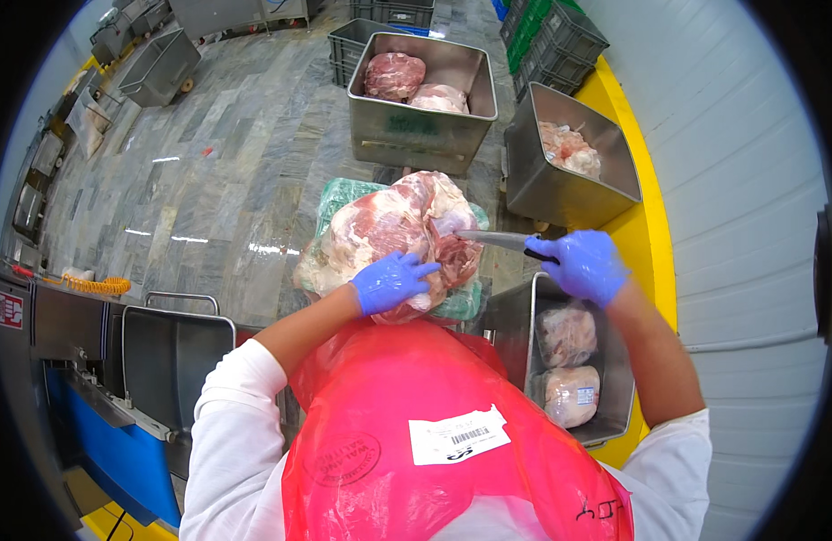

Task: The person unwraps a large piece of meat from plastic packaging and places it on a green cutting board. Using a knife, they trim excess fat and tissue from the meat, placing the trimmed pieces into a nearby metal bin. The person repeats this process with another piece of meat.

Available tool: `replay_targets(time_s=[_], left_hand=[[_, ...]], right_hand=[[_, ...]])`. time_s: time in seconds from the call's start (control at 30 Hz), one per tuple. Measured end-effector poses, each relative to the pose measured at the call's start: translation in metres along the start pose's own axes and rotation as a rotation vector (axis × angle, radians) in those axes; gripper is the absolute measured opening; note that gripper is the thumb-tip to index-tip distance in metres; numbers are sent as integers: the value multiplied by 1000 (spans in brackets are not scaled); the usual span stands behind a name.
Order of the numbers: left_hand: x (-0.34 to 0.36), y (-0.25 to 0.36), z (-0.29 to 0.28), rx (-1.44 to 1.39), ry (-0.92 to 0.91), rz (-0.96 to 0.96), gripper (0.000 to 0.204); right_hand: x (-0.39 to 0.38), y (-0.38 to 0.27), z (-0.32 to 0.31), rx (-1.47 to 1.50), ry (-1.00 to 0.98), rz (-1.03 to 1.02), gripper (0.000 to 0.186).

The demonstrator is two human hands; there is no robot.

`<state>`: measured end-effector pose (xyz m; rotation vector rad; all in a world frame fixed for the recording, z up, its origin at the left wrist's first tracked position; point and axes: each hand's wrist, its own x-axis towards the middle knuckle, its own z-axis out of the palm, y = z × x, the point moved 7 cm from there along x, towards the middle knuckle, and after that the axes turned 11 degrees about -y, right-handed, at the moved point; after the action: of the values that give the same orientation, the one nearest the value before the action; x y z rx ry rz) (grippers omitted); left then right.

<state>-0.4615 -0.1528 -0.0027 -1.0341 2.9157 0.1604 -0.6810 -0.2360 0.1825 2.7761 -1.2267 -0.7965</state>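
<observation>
A large raw cut of meat (371, 225), pink with pale fat, lies in front of me on a green plastic-looking support (348, 191), mostly hidden beneath it. My left hand (393, 283), in a blue-violet glove, rests on the near side of the cut with its fingers apart. In my right hand (585, 265), gloved alike, the dark handle of a knife (499, 238) is gripped. The blade points left, and its tip reaches the right part of the meat, beside the bone end; whether it has entered the flesh I cannot tell.
Beyond the meat stands a steel bin (425, 137) holding two meat pieces. At right are a bin of pale trimmings (569, 194) and one with wrapped pieces (535, 316). An empty-looking steel tub (177, 338) sits left. Stacked crates (560, 45) line the back right, near the wall.
</observation>
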Motion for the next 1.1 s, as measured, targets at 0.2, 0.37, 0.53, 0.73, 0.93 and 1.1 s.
replay_targets(time_s=[0.2,0.37,0.53,0.73,0.93,1.1], left_hand=[[28,-9,38,19,-58,93,23],[45,-11,59,-47,-31,-19,19],[45,-14,58,-187,28,-47,15],[27,-29,50,-254,107,-86,16],[14,-40,44,-182,167,-92,37],[3,-45,41,-239,136,-106,50]], right_hand=[[54,-6,-55,-134,-217,-116,26],[92,-8,-71,-218,-398,-162,28],[105,-5,-42,-167,-400,-205,33],[66,40,13,71,-233,-139,45],[27,53,119,243,-41,-24,51],[7,34,151,409,129,2,51]])
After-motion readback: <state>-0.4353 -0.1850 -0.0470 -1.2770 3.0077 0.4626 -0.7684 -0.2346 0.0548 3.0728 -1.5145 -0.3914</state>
